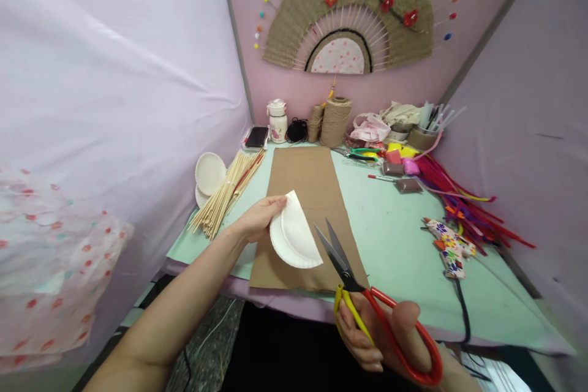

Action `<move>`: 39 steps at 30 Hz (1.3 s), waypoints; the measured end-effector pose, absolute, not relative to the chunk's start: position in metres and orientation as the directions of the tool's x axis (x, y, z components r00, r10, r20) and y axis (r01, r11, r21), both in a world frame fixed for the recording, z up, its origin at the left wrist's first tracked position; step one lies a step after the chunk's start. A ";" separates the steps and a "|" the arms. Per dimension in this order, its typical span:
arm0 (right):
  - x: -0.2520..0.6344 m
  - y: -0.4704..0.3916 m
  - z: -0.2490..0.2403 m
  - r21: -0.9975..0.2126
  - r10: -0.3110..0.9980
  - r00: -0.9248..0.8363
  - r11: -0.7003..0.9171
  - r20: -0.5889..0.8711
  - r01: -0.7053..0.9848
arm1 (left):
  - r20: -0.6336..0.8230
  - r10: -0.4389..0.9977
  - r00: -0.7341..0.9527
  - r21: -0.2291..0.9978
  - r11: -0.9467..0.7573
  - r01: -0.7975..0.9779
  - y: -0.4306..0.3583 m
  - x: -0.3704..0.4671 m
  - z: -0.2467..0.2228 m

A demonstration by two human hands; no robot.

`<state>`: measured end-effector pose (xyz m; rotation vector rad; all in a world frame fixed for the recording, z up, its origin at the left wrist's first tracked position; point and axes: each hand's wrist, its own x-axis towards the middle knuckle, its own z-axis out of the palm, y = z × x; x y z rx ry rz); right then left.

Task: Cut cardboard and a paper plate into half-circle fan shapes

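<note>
My left hand (263,218) pinches the upper corner of a white half-round paper plate (296,236), held above a brown cardboard sheet (305,177). Its straight side faces right. My right hand (372,331) is wrapped round the handles of a pair of scissors (351,278), one handle red and the other yellow. The dark blades are parted and point up and left, with their tips just right of the plate and apart from it.
Left are bamboo sticks (229,196) and white paper plates (210,173). Twine spools (336,122) and a bottle (277,121) stand at the back. A flowered glue gun (450,245) and pipe cleaners (463,196) lie right. A decorated fan (294,24) hangs on the wall.
</note>
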<state>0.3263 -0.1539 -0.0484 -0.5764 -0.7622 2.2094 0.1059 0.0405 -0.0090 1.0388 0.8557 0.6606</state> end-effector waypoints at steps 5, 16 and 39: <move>0.326 -0.160 -0.050 -0.679 0.741 -0.643 -0.574 -0.193 -0.458 | -0.268 0.864 0.427 0.932 0.344 -0.112 0.058 0.102 -0.010; 0.322 -0.160 -0.056 -0.614 0.687 -0.702 -0.639 -0.186 -0.462 | -0.210 0.898 0.388 0.940 0.295 -0.174 0.070 0.097 0.003; 0.321 -0.158 -0.058 -0.645 0.708 -0.678 -0.616 -0.199 -0.453 | -0.276 0.717 0.640 0.941 0.336 0.030 0.053 0.108 -0.007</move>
